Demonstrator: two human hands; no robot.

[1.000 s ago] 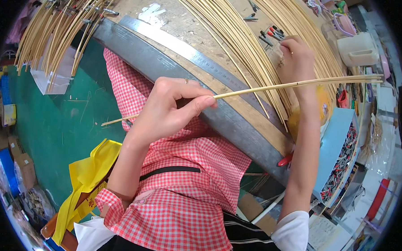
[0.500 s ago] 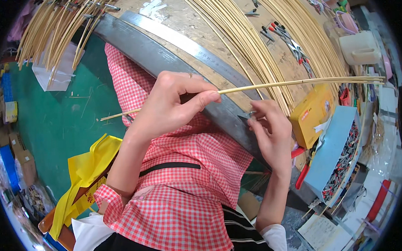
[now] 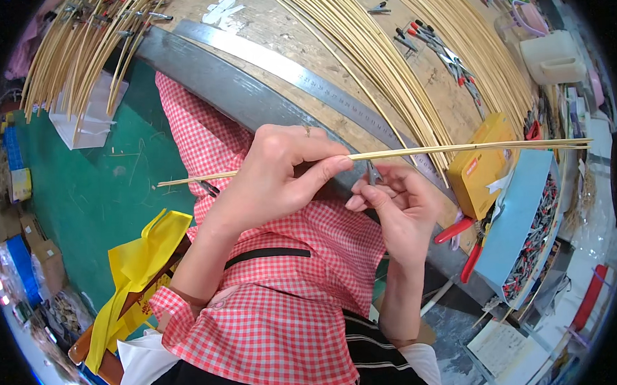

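Observation:
My left hand [image 3: 273,173] pinches a thin bundle of bamboo strips [image 3: 458,148] between thumb and fingers. The strips lie nearly level across the view, their long part reaching far to the right. Below them my right hand [image 3: 402,205] grips a small dark alligator clip [image 3: 372,172], its tip up at the strips beside my left thumb. I cannot tell whether its jaws are around them. Another dark clip [image 3: 207,188] sits at the short left end. Under my hands runs a dark metal bar [image 3: 228,86] along the table edge.
A steel ruler [image 3: 268,60] and long bamboo strips [image 3: 358,59] lie on the wooden table, with loose clips [image 3: 447,59] among them. At right stand a yellow box [image 3: 479,168], a blue box [image 3: 523,211] of clips and red-handled pliers [image 3: 468,262]. Clipped strips [image 3: 96,50] hang at upper left.
My right hand has moved left and raised the clip from over the metal bar up to the strips. The strips now lie slightly lower and more level, still in my left hand.

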